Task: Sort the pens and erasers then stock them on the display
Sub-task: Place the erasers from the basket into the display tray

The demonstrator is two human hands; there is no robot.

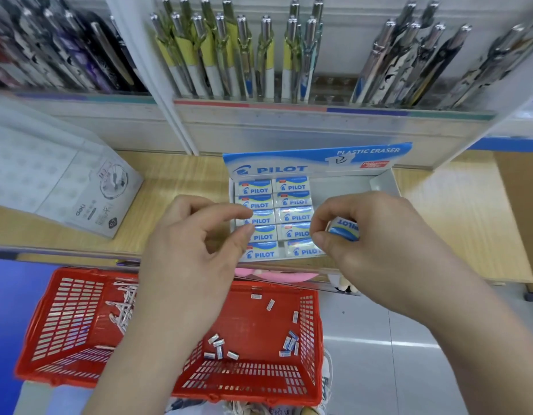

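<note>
Pinched a Pilot eraser (344, 228) in right hand (376, 238), center right of frame, thumb and curled fingers (319, 223) closed round it, just over the bare right part of the Pilot display box (384, 181). Held left hand (193, 244) at center frame over the box's left edge, fingers loosely curled, thumb and forefinger apart, gripping nothing; could not tell any contact with the stock. Saw two columns of packed erasers (292, 187) filling the box's left half, labels up. Found the box on the wooden counter (169, 181), below racks of upright pens (229, 61) across the top. Noted a red basket (64, 324) at lower left on the floor, with loose erasers (218, 347) and a few pens (124, 307) inside.
</note>
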